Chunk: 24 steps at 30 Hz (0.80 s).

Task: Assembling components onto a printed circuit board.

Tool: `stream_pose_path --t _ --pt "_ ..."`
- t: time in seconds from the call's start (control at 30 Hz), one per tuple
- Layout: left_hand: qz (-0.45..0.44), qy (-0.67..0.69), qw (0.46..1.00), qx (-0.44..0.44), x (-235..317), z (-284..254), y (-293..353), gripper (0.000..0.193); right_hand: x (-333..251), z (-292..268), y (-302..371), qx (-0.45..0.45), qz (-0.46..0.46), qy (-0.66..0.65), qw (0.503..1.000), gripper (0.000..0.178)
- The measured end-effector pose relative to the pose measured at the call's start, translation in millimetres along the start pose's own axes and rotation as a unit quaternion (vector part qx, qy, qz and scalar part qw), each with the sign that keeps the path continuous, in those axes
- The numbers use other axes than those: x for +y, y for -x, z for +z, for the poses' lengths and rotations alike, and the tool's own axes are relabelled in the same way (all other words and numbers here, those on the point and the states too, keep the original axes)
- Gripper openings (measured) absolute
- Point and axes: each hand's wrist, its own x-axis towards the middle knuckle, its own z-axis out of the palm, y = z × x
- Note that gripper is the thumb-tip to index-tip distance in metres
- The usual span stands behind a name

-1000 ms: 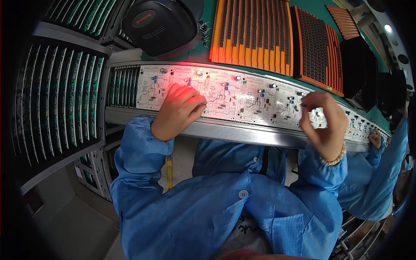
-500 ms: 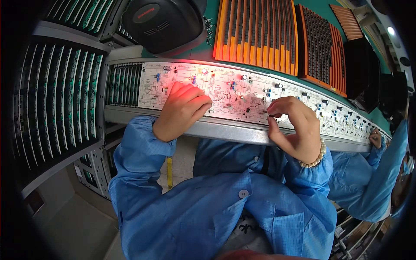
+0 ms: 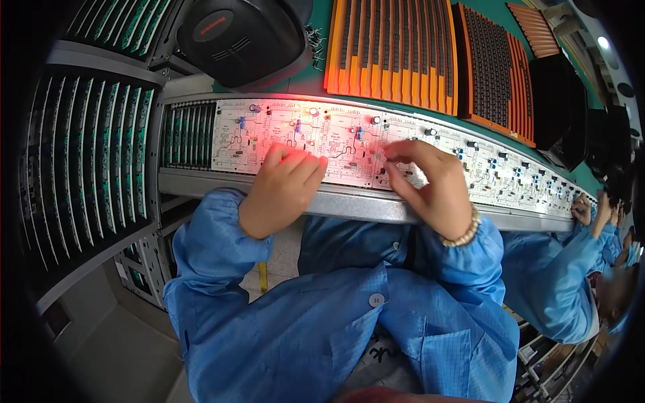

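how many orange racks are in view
3: a large rack beyond the circuit boards, a second rack right of it, a third rack at upper right. Others may be hidden.

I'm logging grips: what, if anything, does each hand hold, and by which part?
Cannot be told: the left hand and right hand are over the circuit boards, no held part showing clearly.

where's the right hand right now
In the head view, the right hand is right of centre, over the near edge of the white circuit boards, with the left hand to its left.
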Motion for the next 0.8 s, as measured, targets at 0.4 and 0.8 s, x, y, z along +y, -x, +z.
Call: stream_pose_path --t 0.4,0.8 --pt "0.020 -0.059 0.996 -0.058 15.2 -1.5 -1.5 0.035 9.8 45.7 -12.3 0.020 0.092 0.093 0.991 0.021" --pt "0.022 -0.073 0.995 -0.067 18.4 -3.1 -6.2 0.038 -2.1 47.9 -13.1 0.013 0.091 0.217 0.972 0.012"
